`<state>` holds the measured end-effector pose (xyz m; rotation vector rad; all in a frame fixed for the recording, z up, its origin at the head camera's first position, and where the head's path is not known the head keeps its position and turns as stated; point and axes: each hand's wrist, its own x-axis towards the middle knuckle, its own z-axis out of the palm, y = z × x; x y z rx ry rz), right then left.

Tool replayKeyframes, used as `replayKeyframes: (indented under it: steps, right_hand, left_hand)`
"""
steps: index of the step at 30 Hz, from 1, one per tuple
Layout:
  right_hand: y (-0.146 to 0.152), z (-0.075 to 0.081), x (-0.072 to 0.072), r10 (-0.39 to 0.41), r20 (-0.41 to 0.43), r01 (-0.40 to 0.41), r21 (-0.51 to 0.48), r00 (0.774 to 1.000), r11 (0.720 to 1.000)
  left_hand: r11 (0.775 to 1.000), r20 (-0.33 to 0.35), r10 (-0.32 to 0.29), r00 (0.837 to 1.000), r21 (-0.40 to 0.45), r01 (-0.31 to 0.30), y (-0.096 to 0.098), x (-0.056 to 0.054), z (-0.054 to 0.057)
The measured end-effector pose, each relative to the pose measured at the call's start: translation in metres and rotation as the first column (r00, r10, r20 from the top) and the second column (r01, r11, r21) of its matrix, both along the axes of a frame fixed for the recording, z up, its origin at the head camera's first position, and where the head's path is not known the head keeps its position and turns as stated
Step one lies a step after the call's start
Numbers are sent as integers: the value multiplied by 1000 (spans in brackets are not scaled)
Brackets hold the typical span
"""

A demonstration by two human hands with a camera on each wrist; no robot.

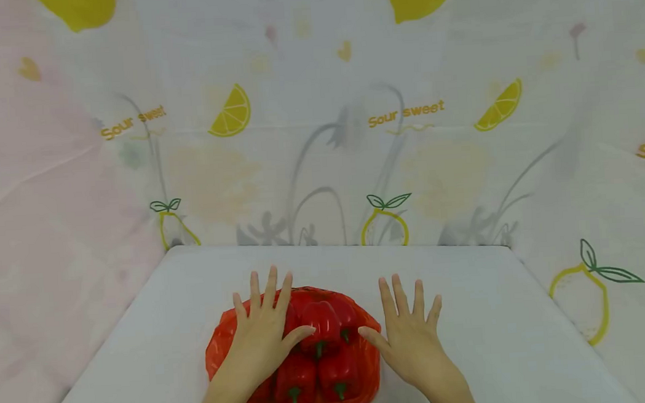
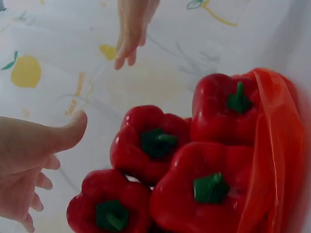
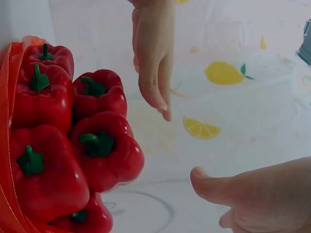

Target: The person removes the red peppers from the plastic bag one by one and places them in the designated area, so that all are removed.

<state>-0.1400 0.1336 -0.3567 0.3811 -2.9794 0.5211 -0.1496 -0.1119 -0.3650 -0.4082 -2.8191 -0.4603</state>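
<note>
Several red bell peppers (image 1: 294,376) with green stems sit heaped in a red plastic bag (image 1: 220,346) on the white table. My left hand (image 1: 261,338) is held over the left part of the bag, fingers spread and straight, hiding some peppers behind it. Beside the bag's right edge, my right hand (image 1: 414,341) is spread the same way, its thumb near the rim. Both hands hold nothing. In the left wrist view a large pepper (image 2: 204,189) lies close to the bag's folded edge (image 2: 274,145). The right wrist view shows stacked peppers (image 3: 48,174) apart from the right thumb (image 3: 214,187).
The white tabletop (image 1: 456,298) reaches back to a hanging cloth (image 1: 319,152) printed with lemons and the words "Sour sweet". The cloth also closes off the left and right sides. A dark object (image 3: 305,43) shows at the right edge of the right wrist view.
</note>
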Motion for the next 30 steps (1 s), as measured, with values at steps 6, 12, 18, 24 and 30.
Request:
replayKeyframes:
  steps: [6,12,18,24,30]
  right_hand:
    - [0,-1,1,10,-12,-10,-11,1000,1000]
    - [-1,-3,0,20,-25,-21,-12,999,1000]
    - [-1,-4,0,38,-21,-38,-12,999,999]
    - [0,-6,1,55,-23,-55,7,998,998]
    - [2,-7,-1,53,-11,-53,10,999,999]
  left_hand:
    - [999,-45,-28,999,-29,27,-28,5,-7]
    - [1000,17,-20,1000,23,19,-55,11,-12]
    - [998,78,-15,997,69,9,-76,14,-23]
    - [994,130,-44,991,110,30,-93,16,-35]
    - [993,150,-70,986,100,55,-107,18,-44]
